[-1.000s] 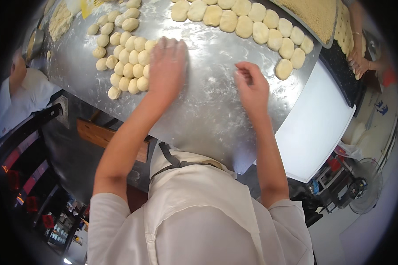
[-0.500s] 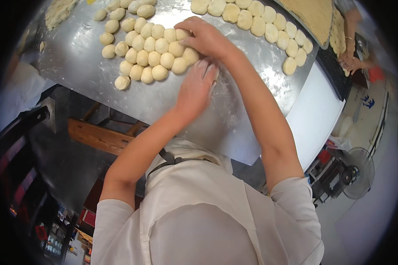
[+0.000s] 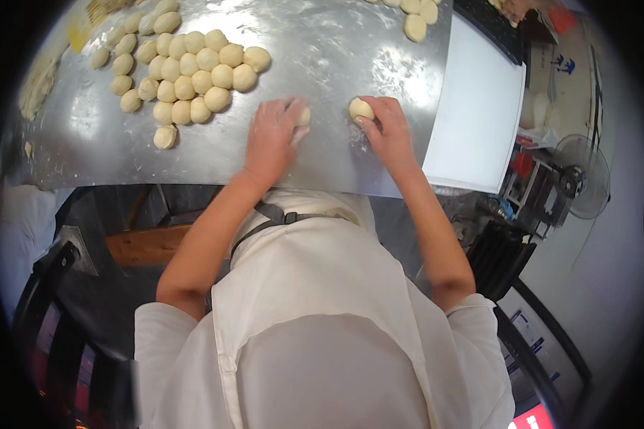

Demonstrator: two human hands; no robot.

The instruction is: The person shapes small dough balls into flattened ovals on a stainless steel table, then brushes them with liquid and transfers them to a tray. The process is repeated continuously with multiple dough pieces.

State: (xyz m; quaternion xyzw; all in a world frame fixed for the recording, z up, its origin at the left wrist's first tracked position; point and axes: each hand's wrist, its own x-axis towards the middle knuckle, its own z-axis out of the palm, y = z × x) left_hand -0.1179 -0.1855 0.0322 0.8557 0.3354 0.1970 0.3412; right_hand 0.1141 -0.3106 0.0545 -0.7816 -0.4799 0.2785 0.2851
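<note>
Near the front edge of the surface (image 3: 329,168), a dough ball (image 3: 360,109) is pinched by the right hand (image 3: 390,132), a second ball (image 3: 304,116) by the blurred left hand (image 3: 270,136). The hands are spaced apart, open metal between. Toward the left edge, a ball cluster (image 3: 184,87) is gathered; the right edge is bordered by a white board (image 3: 472,107).

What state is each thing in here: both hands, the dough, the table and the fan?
Left hand: fingers curled at a dough ball, blurred, grip unclear.
Right hand: closed around another dough ball.
Grouped dough balls: rounded, mostly touching, on the table.
Dough pieces at the top right: flattened, partly cut off by the picture's edge.
Metal table: streaked with white powder.
Fan: upright; running or not, cannot tell.
</note>
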